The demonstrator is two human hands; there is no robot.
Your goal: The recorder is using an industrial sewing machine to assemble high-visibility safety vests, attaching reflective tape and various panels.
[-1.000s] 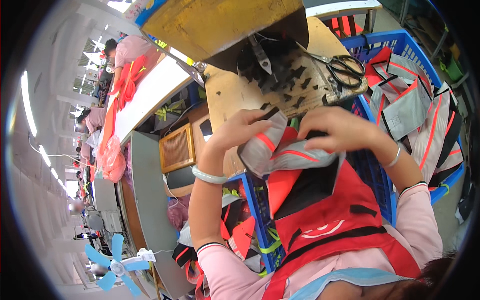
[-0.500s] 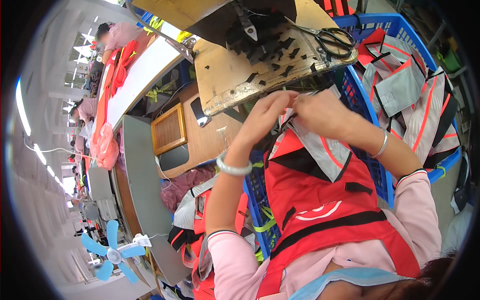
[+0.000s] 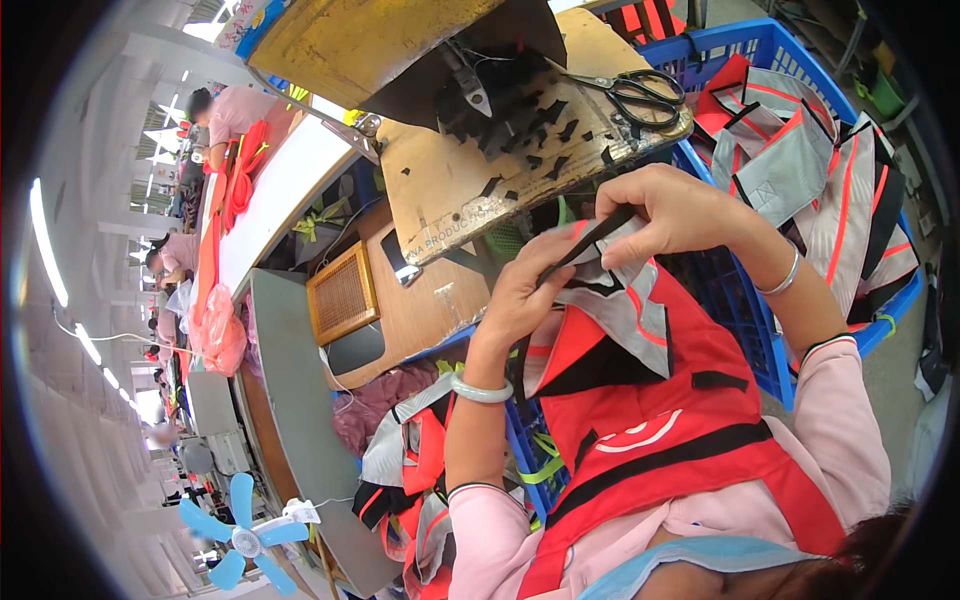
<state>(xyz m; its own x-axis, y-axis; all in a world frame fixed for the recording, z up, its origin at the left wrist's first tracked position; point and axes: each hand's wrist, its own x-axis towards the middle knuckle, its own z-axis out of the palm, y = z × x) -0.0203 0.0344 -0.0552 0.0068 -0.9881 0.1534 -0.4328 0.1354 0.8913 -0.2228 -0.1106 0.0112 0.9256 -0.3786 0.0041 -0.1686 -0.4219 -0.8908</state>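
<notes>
In front of my red apron (image 3: pixel 660 420) I hold a grey, red-orange and black fabric piece (image 3: pixel 640 318) up close to a worn wooden board. My left hand (image 3: pixel 525 285) grips one end of the black strip (image 3: pixel 592 243) along the piece's edge, its fingers closed. My right hand (image 3: pixel 668 212) pinches the other end between thumb and fingers, so the strip is stretched on a slant between both hands. The rest of the piece hangs down over my lap. Just beyond my hands, black-handled scissors (image 3: pixel 640 98) lie on the board (image 3: pixel 440 190).
Black fabric scraps (image 3: pixel 545 165) litter the board beneath a pointed metal machine part (image 3: pixel 475 95). To the right, a blue crate (image 3: pixel 740 310) holds similar pieces (image 3: pixel 790 170). More pieces (image 3: pixel 400 450) lie at left, near a blue fan (image 3: pixel 245 540). Other people sit along a long table.
My hands have drawn apart and turned the piece, and the black strip now shows taut between them. The view has shifted slightly.
</notes>
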